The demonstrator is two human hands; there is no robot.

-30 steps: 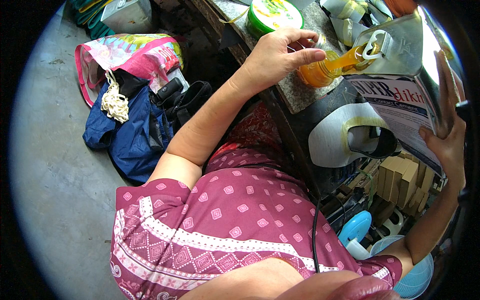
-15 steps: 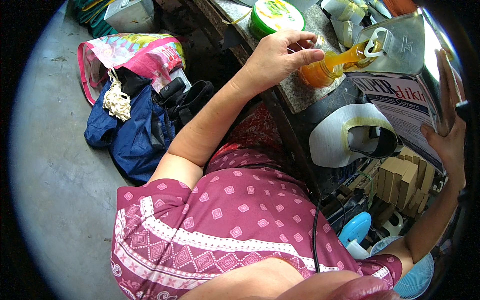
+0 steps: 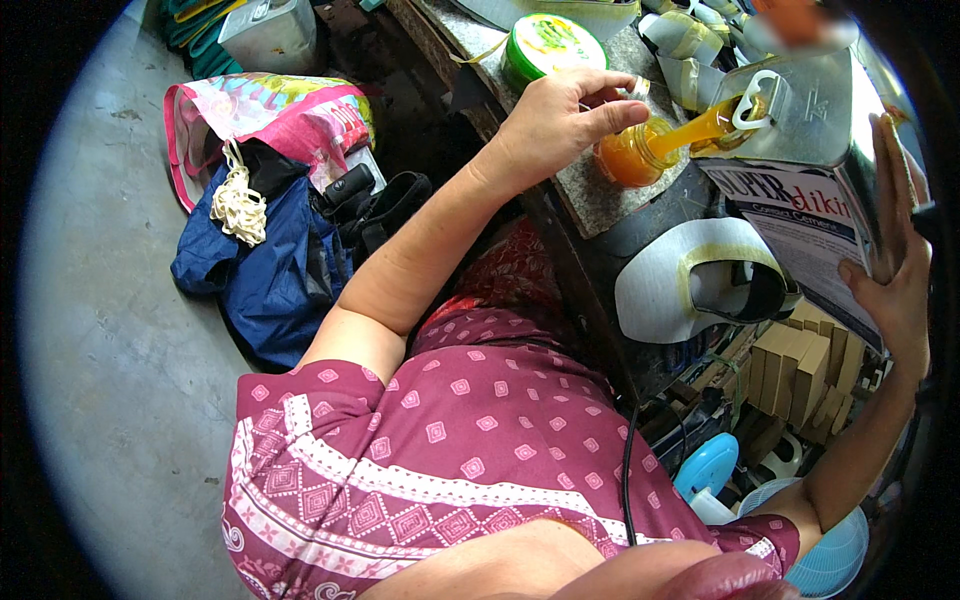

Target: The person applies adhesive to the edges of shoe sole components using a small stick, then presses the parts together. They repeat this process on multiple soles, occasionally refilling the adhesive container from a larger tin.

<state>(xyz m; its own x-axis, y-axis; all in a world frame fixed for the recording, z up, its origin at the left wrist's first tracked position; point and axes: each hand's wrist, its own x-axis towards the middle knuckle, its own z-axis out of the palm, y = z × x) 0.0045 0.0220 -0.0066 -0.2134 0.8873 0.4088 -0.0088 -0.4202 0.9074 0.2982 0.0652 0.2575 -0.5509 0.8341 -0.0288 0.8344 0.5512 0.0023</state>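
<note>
My right hand [image 3: 892, 290] grips the side of a large metal tin can [image 3: 815, 110] with a printed label, tipped over at the right. Thick amber glue [image 3: 700, 130] runs from the can's mouth, beside a white plastic ring [image 3: 752, 102], into a glass jar [image 3: 632, 158] at the bench corner. The jar holds orange-amber glue. My left hand [image 3: 555, 125] hovers just over the jar's left side, fingers curled and thumb towards the fingertips. A small pale piece shows by those fingertips; what they pinch is mostly hidden.
A green tub with a white lid [image 3: 553, 48] stands behind my left hand. A grey-white curved shoe piece [image 3: 655, 285] lies on the bench nearer me. Small cardboard boxes [image 3: 790, 370] sit below at right. Bags [image 3: 265, 290] rest on the floor at left.
The whole view has shifted slightly. Both hands keep nearly the same pose, and the glue is still running from the can into the jar.
</note>
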